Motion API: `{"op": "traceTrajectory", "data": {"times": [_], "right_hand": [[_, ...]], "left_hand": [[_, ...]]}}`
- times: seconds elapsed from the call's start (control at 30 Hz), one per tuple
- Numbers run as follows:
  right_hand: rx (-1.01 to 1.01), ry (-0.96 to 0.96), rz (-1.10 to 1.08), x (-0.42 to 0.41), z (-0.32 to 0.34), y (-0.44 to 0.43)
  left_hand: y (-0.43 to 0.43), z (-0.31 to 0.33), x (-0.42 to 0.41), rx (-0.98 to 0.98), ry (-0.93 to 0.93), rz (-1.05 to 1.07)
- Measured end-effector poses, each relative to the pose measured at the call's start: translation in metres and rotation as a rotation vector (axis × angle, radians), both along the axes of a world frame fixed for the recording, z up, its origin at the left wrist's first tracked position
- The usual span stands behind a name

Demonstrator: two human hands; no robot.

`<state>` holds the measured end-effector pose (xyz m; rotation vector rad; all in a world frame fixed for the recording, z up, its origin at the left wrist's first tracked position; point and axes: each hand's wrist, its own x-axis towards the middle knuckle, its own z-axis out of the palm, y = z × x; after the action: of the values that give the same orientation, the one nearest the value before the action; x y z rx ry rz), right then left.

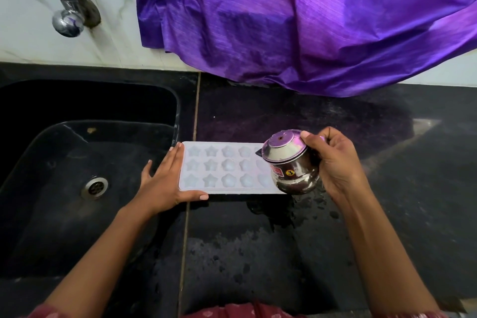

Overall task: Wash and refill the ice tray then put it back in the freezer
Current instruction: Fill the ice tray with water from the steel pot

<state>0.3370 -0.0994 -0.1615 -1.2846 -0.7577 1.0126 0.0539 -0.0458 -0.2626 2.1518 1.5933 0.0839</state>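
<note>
White translucent plastic ice tray with star- and flower-shaped cavities lies flat on the black stone countertop, its left end just beside the lip of the black sink. Cavities look whitish; can't tell if there's water in them.

Left hand is flat against the tray's left short end, fingers extended along that edge, thumb along the near long edge, so it braces rather than closes around.

Right hand is wrapped around a small round steel pot, which is tipped over the tray's right end, base facing the camera, mouth not visible. The pot hides the rightmost cavities. It has a red label and a "3" sticker on the side.

Counter near the pot has wet patches. Open counter to the right and toward the body. Purple shiny cloth hangs over the white wall behind, hem reaching the counter's back edge. Sink basin shows only a steel drain; chrome tap sits on the wall above it.
</note>
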Motion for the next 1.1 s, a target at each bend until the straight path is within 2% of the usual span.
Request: {"op": "traceTrajectory", "data": {"times": [0.6,0.9,1.1], "right_hand": [[0.003,-0.012,0.010,0.000,-0.001,0.002],[0.036,0.122,0.022,-0.004,0.001,0.004],[0.020,0.096,0.073,-0.013,0.002,0.009]], "left_hand": [[0.000,0.001,0.000,-0.002,0.003,-0.010],[-0.001,0.000,-0.001,0.004,0.002,-0.010],[-0.001,0.001,-0.001,-0.001,-0.016,-0.009]]}}
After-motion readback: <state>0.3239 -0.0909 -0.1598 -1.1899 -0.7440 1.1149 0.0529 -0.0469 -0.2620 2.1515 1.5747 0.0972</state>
